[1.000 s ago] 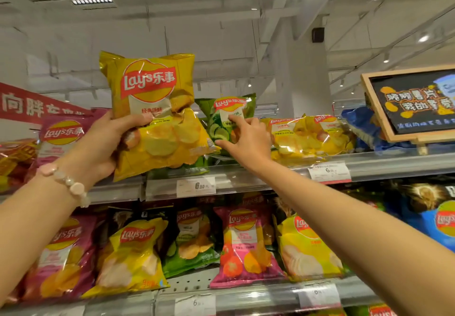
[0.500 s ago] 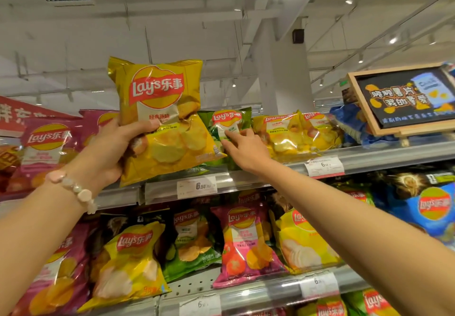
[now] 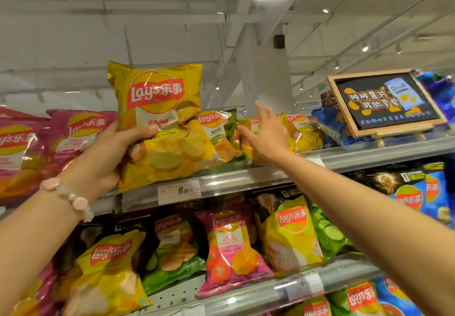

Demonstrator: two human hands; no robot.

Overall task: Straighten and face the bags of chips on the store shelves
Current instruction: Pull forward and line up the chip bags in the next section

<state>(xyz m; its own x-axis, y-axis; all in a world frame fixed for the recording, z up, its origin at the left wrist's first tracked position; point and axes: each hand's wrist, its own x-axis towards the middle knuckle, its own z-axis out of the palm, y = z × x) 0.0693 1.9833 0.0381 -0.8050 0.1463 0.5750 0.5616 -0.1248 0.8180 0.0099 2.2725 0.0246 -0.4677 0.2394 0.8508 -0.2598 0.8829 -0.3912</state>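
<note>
Evidently the left hand (image 3: pixel 105 158) grips the yellow Lay's bag (image 3: pixel 162 128) upright, clear of the top shelf (image 3: pixel 246 180), seemingly so the open right hand (image 3: pixel 264 134) can tidy the green bag (image 3: pixel 219 131).

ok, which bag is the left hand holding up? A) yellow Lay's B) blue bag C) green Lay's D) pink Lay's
A: the left hand grips the yellow Lay's bag in front of the top shelf, thumb across its front; the right hand reaches open toward the shelved bags.
</note>
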